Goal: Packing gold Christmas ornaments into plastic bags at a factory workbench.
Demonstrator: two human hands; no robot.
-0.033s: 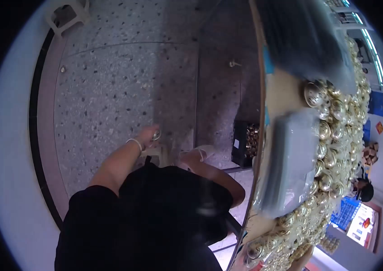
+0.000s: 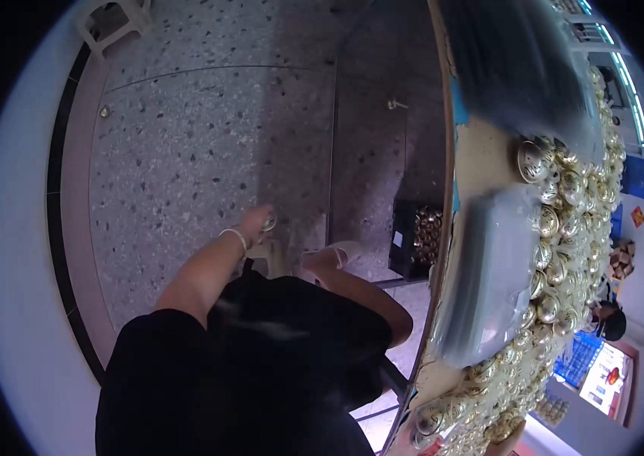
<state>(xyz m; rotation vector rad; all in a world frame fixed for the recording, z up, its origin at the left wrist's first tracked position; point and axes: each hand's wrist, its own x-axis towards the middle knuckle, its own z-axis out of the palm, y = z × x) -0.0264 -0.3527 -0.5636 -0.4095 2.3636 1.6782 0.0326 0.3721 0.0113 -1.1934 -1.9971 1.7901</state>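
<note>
My left arm reaches down over the speckled floor, a pale bracelet at its wrist. Closed fingers of my left hand (image 2: 255,220) hold a small shiny gold ball (image 2: 269,222). That hand is just above a pale stool (image 2: 275,260), which is partly hidden by my black clothing. Many patterned gold balls (image 2: 554,266) are heaped along the table on the right. At the lower edge, a skin-coloured part of what looks like my right hand (image 2: 513,441) shows beside the heap; its fingers cannot be made out.
Stacked clear plastic bags (image 2: 489,273) and a dark bundle of bags (image 2: 520,68) lie on the cardboard-covered table (image 2: 482,159). Below stands a black crate (image 2: 402,258) of balls. A loose ball (image 2: 104,112) and another stool (image 2: 120,30) are on the floor. A person (image 2: 609,318) is beyond the heap.
My left hand, still around the gold ball, appears slightly farther right and up. The table edge and bags have also shifted a little to the right in the view.
</note>
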